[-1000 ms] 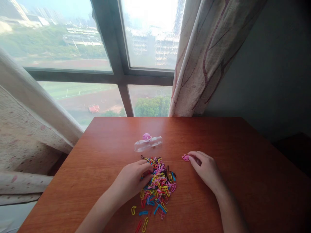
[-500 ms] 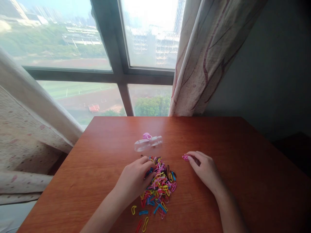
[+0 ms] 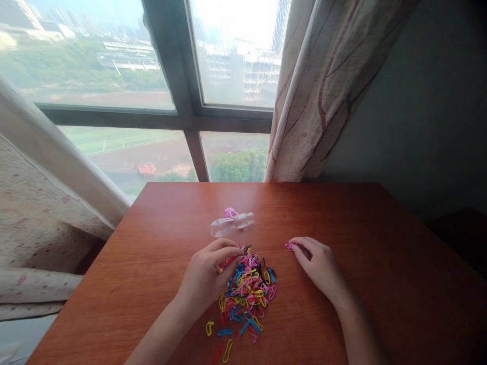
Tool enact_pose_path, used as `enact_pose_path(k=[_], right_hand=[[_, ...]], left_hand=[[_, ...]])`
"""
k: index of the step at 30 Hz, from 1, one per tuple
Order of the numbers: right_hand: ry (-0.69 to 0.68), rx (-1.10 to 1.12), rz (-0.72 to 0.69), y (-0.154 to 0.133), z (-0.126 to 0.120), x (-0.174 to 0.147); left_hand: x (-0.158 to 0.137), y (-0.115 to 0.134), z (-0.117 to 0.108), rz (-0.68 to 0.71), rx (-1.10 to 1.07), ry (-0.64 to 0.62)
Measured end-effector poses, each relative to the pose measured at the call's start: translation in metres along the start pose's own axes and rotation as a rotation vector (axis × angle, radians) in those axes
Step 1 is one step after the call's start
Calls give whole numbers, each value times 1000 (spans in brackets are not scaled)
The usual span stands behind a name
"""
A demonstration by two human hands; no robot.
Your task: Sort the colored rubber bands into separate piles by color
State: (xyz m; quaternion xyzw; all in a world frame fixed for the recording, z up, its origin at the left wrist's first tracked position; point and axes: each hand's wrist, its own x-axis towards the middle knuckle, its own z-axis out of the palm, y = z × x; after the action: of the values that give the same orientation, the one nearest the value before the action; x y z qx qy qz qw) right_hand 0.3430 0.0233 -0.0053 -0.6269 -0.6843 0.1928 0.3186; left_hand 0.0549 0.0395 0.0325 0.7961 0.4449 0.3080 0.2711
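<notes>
A loose heap of small coloured rubber bands (image 3: 249, 289), in pink, yellow, red, blue and black, lies on the wooden table. Over its far left part is my left hand (image 3: 213, 266), thumb and forefinger pinched together at the heap's top; what is between them, if anything, is too small to make out. To the right of the heap, my right hand (image 3: 315, 261) rests low over the table. Its thumb and fingertips close on a little cluster of pink rubber bands (image 3: 289, 247), partly hidden by the fingers.
Beyond the heap a clear plastic bottle (image 3: 232, 224) lies on its side, with a pink piece (image 3: 230, 213) against it. A few stray bands, such as a yellow one (image 3: 227, 351), are near the front. Window and curtains (image 3: 304, 101) border the brown table (image 3: 152, 223).
My left hand has risen slightly off the heap and its thumb and forefinger have come together, uncovering more bands below. My right hand has barely shifted, staying at the pink bands.
</notes>
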Motion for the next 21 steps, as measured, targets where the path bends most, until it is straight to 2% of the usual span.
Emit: enact_pose_path(k=[4, 11, 17, 21], right_hand=[[7, 1, -3, -2, 0, 0], [10, 32, -3, -6, 0, 0], [-49, 247, -67, -39, 7, -3], [-135, 358, -126, -62, 18, -8]], left_hand=[[-2, -1, 2, -17, 48, -55], [2, 3, 0, -53, 35, -5], [10, 18, 8, -100, -136, 45], [12, 29, 20, -45, -155, 3]])
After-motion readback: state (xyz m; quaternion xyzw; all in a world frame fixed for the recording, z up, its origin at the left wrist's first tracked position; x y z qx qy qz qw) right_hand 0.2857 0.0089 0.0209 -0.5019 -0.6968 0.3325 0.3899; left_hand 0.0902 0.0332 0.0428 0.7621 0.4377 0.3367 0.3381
